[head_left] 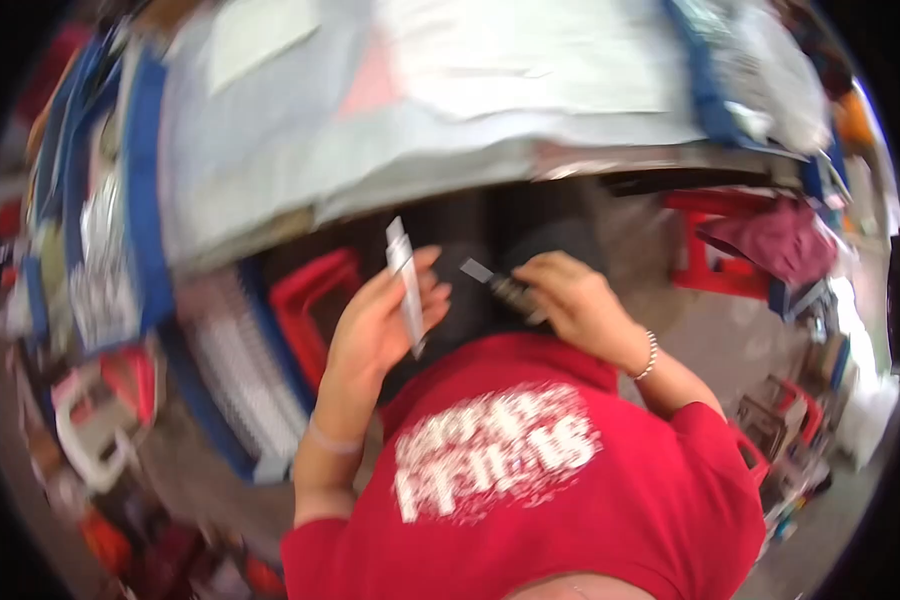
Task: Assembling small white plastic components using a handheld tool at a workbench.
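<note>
Over my lap, close to the front edge of the table [440, 170], both my hands are raised. My left hand [365, 320] grips a slim white stick-like thing [406, 280], with a narrower flat tip pointing up toward the table; blur hides its exact kind. To the right, my right hand [575, 295] pinches a small dark thing [510, 292] that has a pale flat rectangular end [476, 270] pointing left. My fingers partly cover it, so its kind is unclear. The two held things are apart.
White sheets [530, 60] lie on the table's pale covering. Blue-edged crates [150, 190] with clear plastic packets flank it on the left. A red stool [315, 300] stands under the table. Another red stool [685, 250] at right bears a maroon cloth [780, 242].
</note>
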`<state>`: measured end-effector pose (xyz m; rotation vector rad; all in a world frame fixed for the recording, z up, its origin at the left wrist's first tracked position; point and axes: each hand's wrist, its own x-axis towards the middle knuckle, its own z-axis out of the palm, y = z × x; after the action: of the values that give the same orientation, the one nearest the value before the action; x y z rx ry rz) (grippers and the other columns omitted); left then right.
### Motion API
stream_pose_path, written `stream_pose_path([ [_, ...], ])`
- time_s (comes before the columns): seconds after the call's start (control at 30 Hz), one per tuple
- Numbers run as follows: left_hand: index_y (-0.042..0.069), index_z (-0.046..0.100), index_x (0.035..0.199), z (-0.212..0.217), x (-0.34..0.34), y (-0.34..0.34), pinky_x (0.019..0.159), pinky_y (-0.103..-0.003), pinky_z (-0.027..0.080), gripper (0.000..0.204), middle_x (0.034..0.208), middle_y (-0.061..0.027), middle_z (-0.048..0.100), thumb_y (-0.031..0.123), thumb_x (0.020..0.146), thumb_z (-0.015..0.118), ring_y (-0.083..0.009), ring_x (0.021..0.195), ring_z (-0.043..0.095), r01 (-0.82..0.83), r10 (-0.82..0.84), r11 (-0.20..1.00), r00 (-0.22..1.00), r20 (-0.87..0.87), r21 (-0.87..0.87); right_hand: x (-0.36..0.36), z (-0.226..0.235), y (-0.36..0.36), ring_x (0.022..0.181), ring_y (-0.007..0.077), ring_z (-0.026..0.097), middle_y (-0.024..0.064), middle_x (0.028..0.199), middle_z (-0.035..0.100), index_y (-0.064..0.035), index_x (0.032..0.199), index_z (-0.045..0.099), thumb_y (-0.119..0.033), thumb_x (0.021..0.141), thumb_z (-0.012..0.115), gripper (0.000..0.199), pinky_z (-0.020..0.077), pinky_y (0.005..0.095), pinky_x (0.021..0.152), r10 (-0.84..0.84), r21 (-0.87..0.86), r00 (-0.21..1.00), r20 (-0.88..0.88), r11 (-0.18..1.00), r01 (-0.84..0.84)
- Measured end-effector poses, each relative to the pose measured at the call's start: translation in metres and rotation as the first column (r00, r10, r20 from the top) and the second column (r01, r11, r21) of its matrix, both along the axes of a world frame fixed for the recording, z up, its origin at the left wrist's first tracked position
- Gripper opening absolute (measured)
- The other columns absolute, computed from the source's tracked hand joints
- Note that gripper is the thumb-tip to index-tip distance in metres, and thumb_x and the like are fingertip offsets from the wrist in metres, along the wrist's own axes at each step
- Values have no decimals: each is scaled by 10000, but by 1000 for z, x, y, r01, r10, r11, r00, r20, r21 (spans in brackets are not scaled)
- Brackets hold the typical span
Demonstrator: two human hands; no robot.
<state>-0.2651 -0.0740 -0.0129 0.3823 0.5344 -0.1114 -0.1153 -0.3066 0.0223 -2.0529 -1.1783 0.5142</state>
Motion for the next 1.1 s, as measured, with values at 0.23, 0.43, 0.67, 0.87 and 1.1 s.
stream_pose_path([
  [0.23,-45,475,1286,16,8,-16,710,-335,557,361,876,-70,606,166,993,467,-212,787,651,146,-148,951,989,-13,274,100,82,-58,906,353,627,180,970,630,-7,1033,637,30,809,617,227,519,378,766,-518,347,674,526,855,385],
  [0.43,-41,522,1248,30,17,-29,733,-319,553,332,875,-67,614,179,1006,466,-187,781,651,235,-249,904,968,-8,357,194,110,-99,964,339,611,141,1088,609,-71,1150,611,-38,828,598,324,485,374,815,-386,16,646,658,865,501],
  [0.67,5,541,1256,40,14,-29,532,-167,365,304,863,-11,586,142,999,453,-48,628,518,346,-315,767,937,-154,540,214,115,-74,740,358,627,183,795,624,5,924,609,-72,831,571,126,476,400,664,-381,148,709,594,917,369],
  [0.87,5,589,1139,47,39,-44,502,-191,330,260,768,13,538,180,1011,446,-48,567,423,377,-371,744,920,-128,551,65,78,0,823,272,677,143,958,662,-19,952,614,45,741,634,222,551,312,722,-91,353,939,332,935,-34],
  [1.1,-8,578,976,39,27,-45,583,-359,440,132,712,-104,577,99,921,525,-197,623,562,470,-401,379,860,-317,797,17,-4,52,725,296,601,113,886,597,-38,918,568,-28,744,630,185,509,376,632,218,180,962,162,952,-246],
])
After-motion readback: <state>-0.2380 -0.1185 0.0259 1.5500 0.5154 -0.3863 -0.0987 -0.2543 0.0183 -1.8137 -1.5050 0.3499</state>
